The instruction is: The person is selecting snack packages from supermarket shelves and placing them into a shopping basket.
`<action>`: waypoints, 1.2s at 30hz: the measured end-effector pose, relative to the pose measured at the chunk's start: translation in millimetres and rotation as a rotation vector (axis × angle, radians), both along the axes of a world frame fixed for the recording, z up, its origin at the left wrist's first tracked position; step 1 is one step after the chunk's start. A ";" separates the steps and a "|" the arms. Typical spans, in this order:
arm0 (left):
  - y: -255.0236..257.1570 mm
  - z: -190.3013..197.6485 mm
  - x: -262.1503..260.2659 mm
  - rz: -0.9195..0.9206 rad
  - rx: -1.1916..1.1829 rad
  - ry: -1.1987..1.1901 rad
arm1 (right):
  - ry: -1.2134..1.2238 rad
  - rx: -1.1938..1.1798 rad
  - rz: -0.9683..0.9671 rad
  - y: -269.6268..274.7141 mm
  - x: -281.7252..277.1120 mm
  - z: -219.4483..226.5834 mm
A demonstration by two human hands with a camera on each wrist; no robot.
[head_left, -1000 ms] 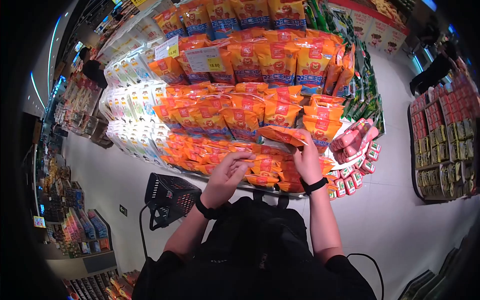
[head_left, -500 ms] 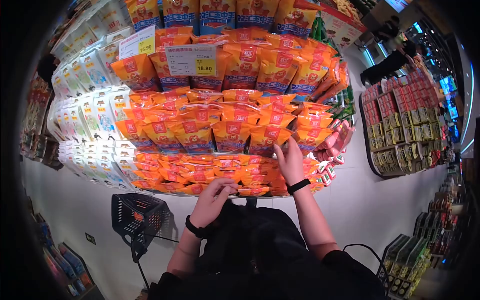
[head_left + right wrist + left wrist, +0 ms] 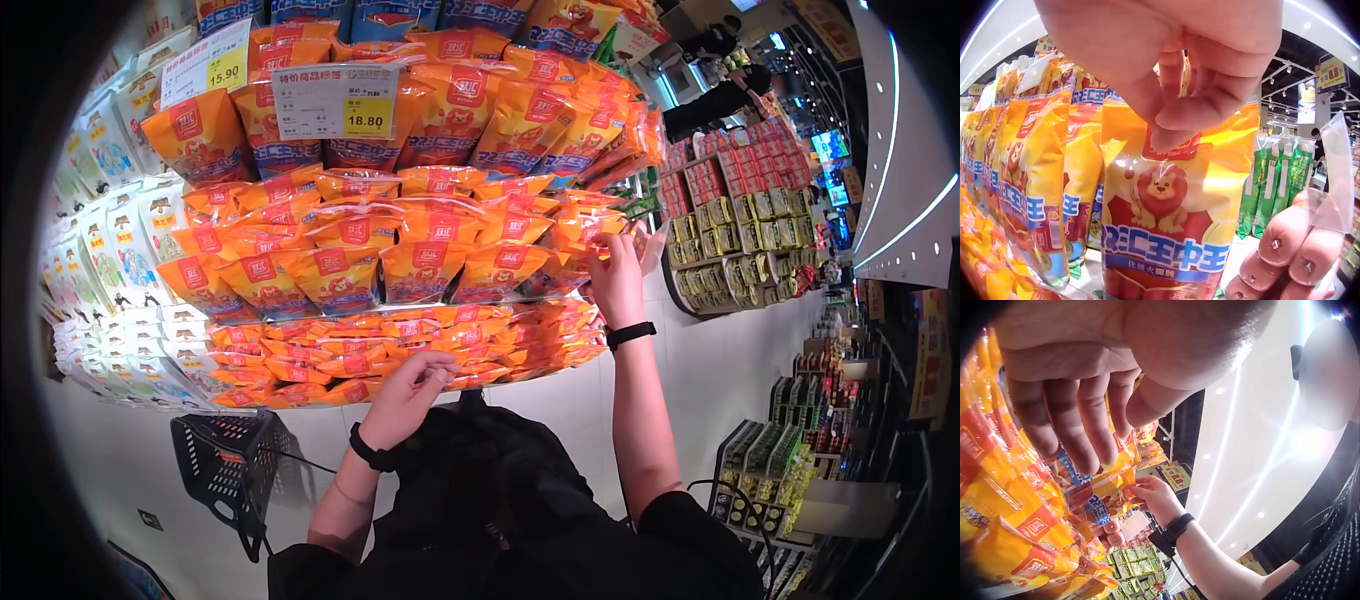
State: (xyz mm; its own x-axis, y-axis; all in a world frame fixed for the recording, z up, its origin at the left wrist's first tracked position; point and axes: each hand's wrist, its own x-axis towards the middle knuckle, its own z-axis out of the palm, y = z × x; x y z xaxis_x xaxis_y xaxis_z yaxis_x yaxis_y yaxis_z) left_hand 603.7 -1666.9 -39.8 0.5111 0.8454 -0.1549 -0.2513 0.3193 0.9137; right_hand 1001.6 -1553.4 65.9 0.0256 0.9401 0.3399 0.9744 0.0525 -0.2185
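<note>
In the right wrist view my right hand (image 3: 1210,69) pinches the top edge of an orange bag with a lion on it (image 3: 1160,194). The head view has that hand (image 3: 617,280) at the right end of the middle row of orange bags (image 3: 425,268). My left hand (image 3: 405,400) hovers over the front edge of the lower rows (image 3: 350,365), fingers loosely bent with nothing in them. From the left wrist camera, that hand's fingers (image 3: 1088,419) hang relaxed near the bags, with the right hand (image 3: 1159,499) at a bag beyond.
White bags (image 3: 125,240) fill the display's left side. Price signs (image 3: 335,103) stand above the orange bags. Pink sausages (image 3: 1307,250) lie right of the held bag. A black basket (image 3: 225,460) is on the floor at left; a low shelf (image 3: 735,215) and people are farther right.
The right hand left a bag it held a second ago, moved along the row to the right, and now pinches a bag at its end. The head view has swung to the right.
</note>
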 end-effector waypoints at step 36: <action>-81.9 119.2 322.8 0.444 0.052 0.063 | 1.392 -0.422 0.403 -174.8 160.5 48.9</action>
State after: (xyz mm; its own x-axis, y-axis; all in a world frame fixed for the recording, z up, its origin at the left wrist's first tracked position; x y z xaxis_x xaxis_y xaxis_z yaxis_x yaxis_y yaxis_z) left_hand 926.4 -1748.8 79.4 0.0878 0.9882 -0.1253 -0.2971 0.1461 0.9436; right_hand 1162.1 -1728.1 114.8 -0.1856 0.9823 -0.0271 -0.0815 -0.0429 -0.9957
